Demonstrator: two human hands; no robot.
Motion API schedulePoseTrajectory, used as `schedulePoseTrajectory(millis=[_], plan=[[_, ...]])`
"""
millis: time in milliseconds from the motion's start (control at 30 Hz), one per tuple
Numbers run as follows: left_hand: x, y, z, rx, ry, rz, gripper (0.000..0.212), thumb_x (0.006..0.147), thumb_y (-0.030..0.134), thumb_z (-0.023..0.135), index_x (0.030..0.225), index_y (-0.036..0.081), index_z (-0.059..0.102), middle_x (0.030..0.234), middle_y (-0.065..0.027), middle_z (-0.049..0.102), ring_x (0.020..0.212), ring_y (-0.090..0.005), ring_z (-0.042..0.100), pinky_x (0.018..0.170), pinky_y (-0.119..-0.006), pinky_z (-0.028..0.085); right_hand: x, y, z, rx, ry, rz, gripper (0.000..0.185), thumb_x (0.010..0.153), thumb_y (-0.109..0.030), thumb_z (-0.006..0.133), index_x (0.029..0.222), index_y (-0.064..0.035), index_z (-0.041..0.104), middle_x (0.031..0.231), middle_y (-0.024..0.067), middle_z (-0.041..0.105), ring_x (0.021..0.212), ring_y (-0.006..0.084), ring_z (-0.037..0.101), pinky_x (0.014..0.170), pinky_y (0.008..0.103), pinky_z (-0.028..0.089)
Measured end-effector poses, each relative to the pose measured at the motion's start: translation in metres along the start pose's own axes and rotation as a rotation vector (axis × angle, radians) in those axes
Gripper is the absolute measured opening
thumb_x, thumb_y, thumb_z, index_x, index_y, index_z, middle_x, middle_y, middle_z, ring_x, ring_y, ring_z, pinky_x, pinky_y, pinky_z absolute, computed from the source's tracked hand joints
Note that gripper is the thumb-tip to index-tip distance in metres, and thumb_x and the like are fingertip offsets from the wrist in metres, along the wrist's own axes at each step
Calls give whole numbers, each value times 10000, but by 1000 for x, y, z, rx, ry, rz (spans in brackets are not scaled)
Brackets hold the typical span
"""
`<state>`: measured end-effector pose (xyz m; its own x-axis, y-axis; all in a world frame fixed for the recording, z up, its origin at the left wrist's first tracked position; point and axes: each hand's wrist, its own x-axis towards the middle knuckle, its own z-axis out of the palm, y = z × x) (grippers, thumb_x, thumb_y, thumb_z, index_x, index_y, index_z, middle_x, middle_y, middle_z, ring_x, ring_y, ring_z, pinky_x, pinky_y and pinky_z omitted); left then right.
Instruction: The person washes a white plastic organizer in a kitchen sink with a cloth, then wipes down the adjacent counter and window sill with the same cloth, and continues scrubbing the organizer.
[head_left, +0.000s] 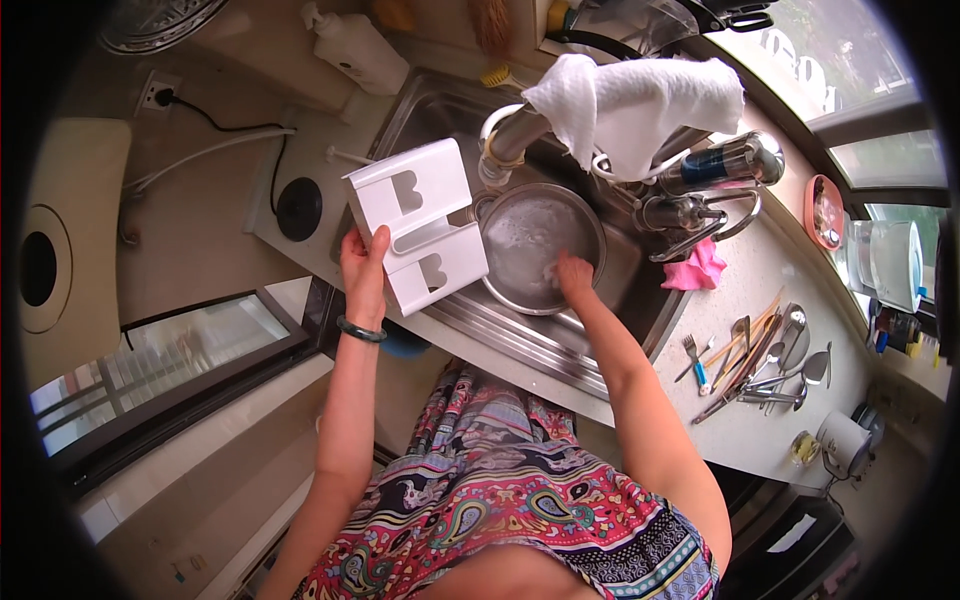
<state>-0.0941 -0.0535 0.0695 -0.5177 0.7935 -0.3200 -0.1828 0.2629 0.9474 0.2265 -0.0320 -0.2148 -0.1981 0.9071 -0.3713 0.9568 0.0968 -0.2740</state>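
A white plastic holder (450, 180) with cut-out openings is gripped at its left edge by my left hand (364, 277), thumb on the near face. It is held tilted above the left part of the stainless steel sink (517, 345). A round metal basin (598, 232) stands in the sink, filled with cloudy, sudsy water (525, 232). My right hand (576, 274) reaches over the basin's right side into the water. Its fingertips are hidden, with something whitish beside them, foam or a cloth.
Behind the basin are a metal pipe draped with a white towel (660, 97) and a chrome faucet (667, 214). A pink cloth (697, 266) lies at the sink's right edge. Loose cutlery and chopsticks (750, 360) cover the right counter. A white pump bottle (360, 52) stands back left.
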Motion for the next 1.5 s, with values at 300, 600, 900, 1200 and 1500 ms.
schedulePoseTrajectory(millis=[300,600,900,1200,1500], plan=[[2,4,15,-11,-53,-3,619,859,229,700,1310,-55,386,1237,-132,531,1117,-178,512,986,-307,390,-3,25,41,24,-147,-446,151,748,-107,573,823,-100,704,788,139,674,848,341,645,782,436,512],[-7,6,7,-9,-24,24,638,848,254,713,1301,-57,390,1232,-134,527,1112,-180,511,976,-308,396,-23,4,20,-37,-318,-322,381,770,-439,643,845,-74,723,896,175,672,944,360,620,821,452,506],[-17,2,-30,-33,54,58,552,837,209,722,1234,-51,439,1169,-110,557,1060,-172,524,937,-301,415,-48,-49,-5,143,-400,-89,434,694,-406,757,873,-18,685,932,219,658,914,387,630,772,449,517],[-22,31,-11,80,34,194,684,787,230,758,1284,-54,385,1261,-153,500,1129,-220,498,985,-328,393,-38,-7,-59,1633,-418,424,224,892,-234,640,1021,-51,650,760,46,579,605,115,547,548,285,486],[-35,47,-9,215,8,410,761,671,326,818,1217,-45,441,1153,-171,565,1026,-250,565,893,-363,456,-54,-66,-161,1695,-150,267,331,955,-136,475,1277,-90,538,759,-21,553,549,73,439,448,192,346]])
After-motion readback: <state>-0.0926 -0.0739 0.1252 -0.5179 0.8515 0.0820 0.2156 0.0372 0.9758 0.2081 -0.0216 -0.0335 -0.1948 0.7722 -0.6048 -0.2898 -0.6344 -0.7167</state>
